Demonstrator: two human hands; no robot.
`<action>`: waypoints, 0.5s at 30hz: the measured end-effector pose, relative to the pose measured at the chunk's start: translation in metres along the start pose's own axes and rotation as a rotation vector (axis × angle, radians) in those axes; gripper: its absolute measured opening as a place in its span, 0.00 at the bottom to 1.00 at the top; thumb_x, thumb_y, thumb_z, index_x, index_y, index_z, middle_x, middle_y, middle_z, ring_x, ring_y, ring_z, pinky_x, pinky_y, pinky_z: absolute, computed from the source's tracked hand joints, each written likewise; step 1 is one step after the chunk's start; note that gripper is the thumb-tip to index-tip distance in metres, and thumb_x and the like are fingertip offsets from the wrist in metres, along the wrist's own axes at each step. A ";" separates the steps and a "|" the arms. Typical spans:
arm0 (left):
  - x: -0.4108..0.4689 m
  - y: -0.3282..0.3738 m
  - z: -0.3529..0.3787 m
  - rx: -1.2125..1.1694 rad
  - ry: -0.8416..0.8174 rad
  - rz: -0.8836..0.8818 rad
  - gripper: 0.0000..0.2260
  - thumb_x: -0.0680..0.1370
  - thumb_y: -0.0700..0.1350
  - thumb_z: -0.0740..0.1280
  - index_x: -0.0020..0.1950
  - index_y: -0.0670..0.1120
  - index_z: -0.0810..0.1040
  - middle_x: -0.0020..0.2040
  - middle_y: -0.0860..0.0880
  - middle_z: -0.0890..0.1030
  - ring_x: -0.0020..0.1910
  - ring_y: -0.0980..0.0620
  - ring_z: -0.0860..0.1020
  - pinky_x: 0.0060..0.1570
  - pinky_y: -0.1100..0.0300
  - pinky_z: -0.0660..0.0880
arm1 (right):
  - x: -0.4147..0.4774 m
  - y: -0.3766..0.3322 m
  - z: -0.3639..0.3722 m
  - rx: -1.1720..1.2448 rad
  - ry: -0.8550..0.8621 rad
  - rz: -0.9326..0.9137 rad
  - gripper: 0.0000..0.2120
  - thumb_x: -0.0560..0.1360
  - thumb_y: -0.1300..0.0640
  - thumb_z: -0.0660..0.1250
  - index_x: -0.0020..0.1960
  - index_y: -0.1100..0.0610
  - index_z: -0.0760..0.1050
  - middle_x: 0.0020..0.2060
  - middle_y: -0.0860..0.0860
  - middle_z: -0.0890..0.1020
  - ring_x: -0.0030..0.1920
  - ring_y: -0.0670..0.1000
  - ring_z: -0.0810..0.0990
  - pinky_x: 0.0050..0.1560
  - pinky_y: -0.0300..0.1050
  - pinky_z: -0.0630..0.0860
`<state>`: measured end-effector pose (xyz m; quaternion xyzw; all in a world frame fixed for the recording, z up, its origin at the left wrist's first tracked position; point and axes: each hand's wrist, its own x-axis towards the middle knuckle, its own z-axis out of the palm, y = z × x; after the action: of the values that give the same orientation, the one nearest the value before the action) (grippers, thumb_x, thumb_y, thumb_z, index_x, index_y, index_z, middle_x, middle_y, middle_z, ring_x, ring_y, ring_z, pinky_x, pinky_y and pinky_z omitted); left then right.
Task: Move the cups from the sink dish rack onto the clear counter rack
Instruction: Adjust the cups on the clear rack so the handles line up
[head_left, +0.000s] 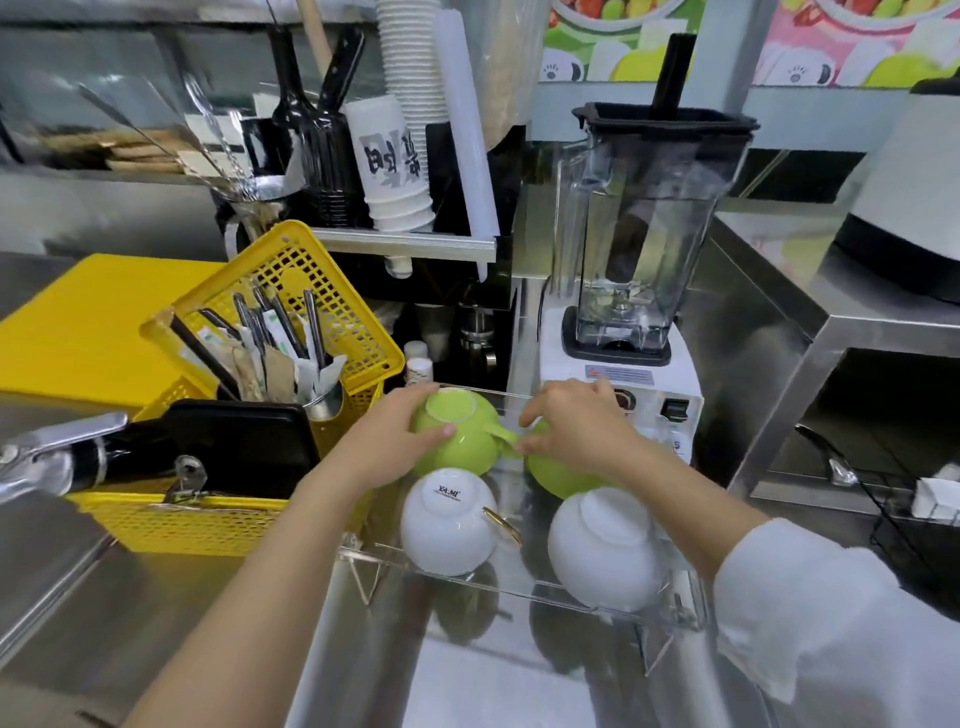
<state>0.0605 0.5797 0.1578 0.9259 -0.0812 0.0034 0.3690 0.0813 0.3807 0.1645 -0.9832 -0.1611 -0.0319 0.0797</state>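
Green cups fill both our hands: left hand (400, 441) cups one (462, 436), right hand (576, 431) grips another (556, 475), upside down at the rack's (519, 579) back. Nearer us, a white cup (448, 519) reads "YA-MI".

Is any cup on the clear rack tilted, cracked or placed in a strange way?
Nothing stands out. All four cups sit upside down on the clear rack: two green cups at the back under the left hand and right hand, two white cups in front. No cracks or spills are visible.
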 end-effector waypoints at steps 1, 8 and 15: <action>-0.001 0.000 0.000 -0.013 0.004 0.009 0.23 0.76 0.48 0.65 0.70 0.49 0.65 0.70 0.48 0.68 0.63 0.55 0.66 0.59 0.60 0.63 | 0.002 -0.001 0.001 0.008 -0.015 0.010 0.13 0.69 0.43 0.69 0.49 0.50 0.80 0.49 0.51 0.78 0.58 0.55 0.72 0.62 0.56 0.59; -0.003 -0.007 0.004 -0.018 0.041 -0.031 0.22 0.76 0.50 0.65 0.68 0.49 0.66 0.66 0.49 0.71 0.57 0.55 0.67 0.55 0.59 0.64 | 0.009 -0.002 0.008 -0.024 0.020 0.011 0.13 0.68 0.43 0.70 0.42 0.54 0.82 0.44 0.52 0.82 0.53 0.55 0.72 0.49 0.50 0.58; -0.007 -0.010 0.004 -0.025 0.081 -0.062 0.24 0.75 0.50 0.66 0.70 0.48 0.64 0.68 0.47 0.68 0.65 0.49 0.68 0.59 0.56 0.64 | 0.012 0.001 0.009 0.006 0.006 0.028 0.16 0.70 0.44 0.68 0.52 0.53 0.79 0.51 0.53 0.81 0.58 0.57 0.72 0.59 0.54 0.59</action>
<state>0.0551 0.5852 0.1474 0.9224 -0.0375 0.0285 0.3833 0.0936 0.3854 0.1562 -0.9850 -0.1473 -0.0331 0.0834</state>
